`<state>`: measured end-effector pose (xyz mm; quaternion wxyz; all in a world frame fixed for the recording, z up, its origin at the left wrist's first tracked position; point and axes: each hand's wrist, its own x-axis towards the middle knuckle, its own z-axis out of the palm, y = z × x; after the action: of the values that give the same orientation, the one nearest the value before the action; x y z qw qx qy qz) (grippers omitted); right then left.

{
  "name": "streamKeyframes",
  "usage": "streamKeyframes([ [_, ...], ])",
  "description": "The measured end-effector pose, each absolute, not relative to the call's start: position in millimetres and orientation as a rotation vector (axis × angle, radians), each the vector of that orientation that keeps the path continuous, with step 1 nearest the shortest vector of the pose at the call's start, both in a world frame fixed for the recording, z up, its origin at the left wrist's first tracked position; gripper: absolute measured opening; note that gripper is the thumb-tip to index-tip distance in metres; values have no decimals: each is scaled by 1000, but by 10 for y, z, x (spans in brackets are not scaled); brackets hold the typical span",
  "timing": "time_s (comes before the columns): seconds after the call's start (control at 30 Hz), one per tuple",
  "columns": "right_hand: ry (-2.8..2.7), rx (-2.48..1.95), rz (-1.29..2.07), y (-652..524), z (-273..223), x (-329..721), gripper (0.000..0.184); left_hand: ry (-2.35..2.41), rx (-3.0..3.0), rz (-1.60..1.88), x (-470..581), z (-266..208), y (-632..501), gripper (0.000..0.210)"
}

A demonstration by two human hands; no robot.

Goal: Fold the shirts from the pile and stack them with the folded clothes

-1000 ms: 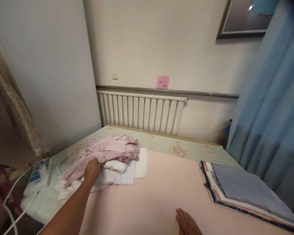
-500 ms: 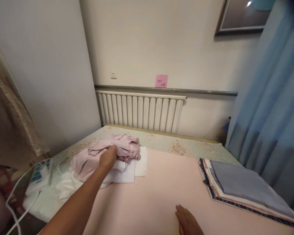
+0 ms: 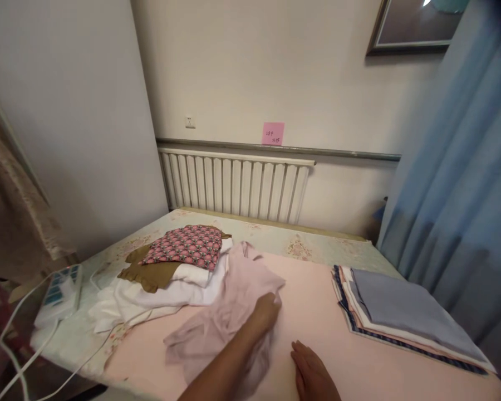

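Observation:
My left hand (image 3: 267, 309) is closed on a crumpled pale pink-mauve garment (image 3: 237, 289), which trails over the pink cloth (image 3: 313, 303) spread on the table. Some of the garment lies against the clothes pile at left, and its lower part is partly hidden by my forearm. Just right of it, my right hand (image 3: 311, 370) rests on the pink cloth with its fingers extended and nothing in it. The loose pile holds a pink patterned fabric (image 3: 187, 248) on top, an olive-brown cloth (image 3: 150, 273) beneath it, and white clothes (image 3: 158, 295) at the bottom.
A neat stack of folded cloths, grey-blue on top (image 3: 409, 306), lies on the right. A power strip (image 3: 60, 295) with white cords sits at the table's left edge. Behind are a radiator (image 3: 237, 184) and a blue curtain (image 3: 455, 195).
My left hand has pulled the pink-mauve garment off the pile, rightward and nearer to me. The patterned and olive-brown fabrics under it now show. My right hand has hardly moved.

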<state>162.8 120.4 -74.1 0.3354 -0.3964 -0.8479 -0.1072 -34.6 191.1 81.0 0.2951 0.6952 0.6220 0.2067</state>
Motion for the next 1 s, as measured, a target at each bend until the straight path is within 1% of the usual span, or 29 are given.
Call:
streamKeyframes([
  [0.07,-2198,-1063,-215,1166,-591,1578,39,1660,1858,518,-91,638,1758,24],
  [0.17,-2179,-1146,17,1088,-288,1484,44,1642,1900,491,92,470,1560,20],
  [0.23,-2152,-1185,119,1040,-118,1435,45,1685,1931,519,32,430,1488,23],
  [0.33,-2118,-1216,151,998,16,1402,44,1879,1952,559,-320,438,1467,29],
  [0.5,-2072,-1174,295,983,65,1413,43,2302,1809,434,-1115,416,1442,25],
  [0.6,-1994,-1203,407,974,41,1461,37,2450,1712,336,-1408,333,1360,30],
  [0.67,-1878,-1246,505,972,-6,1511,37,2507,1690,310,-1514,271,1305,32],
  [0.87,-1452,-1377,829,1071,-133,1490,45,2432,1646,309,-1637,154,1240,30],
  [1.0,-1365,-1540,997,1204,-145,1345,28,2280,1631,342,-1536,113,1210,30],
])
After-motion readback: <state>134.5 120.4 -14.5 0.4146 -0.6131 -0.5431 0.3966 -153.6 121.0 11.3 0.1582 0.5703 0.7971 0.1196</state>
